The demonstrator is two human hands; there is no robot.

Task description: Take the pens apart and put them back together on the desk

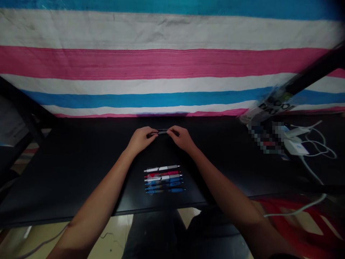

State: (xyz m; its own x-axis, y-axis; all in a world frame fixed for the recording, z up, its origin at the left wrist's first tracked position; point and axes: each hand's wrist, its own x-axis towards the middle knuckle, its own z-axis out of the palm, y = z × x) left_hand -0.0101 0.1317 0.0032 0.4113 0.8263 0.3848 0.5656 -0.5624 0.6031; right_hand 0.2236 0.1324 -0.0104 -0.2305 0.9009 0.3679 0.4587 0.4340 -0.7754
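Note:
Near the back of the black tabletop, my left hand [142, 139] and my right hand [182, 137] face each other with fingers closed. Between them lies a slim dark and grey pen [162, 132], pinched at its left end by the left hand and at its right end by the right; whether it is one pen or two side by side I cannot tell. Closer to me, several pens lie in a row, roughly parallel: a white pen [161, 168] at the far side, a red pen [172, 173], another white one, and a blue pen [176, 190] nearest me. Clear plastic wrap [150, 180] covers their left ends.
A striped sheet [167, 63] hangs behind the black table [81, 172]. At the right are a white power strip [296, 146] with cables, a clear plastic bag [265, 108] and a slanted black post [315, 72]. A red stool [299, 226] stands below the right edge.

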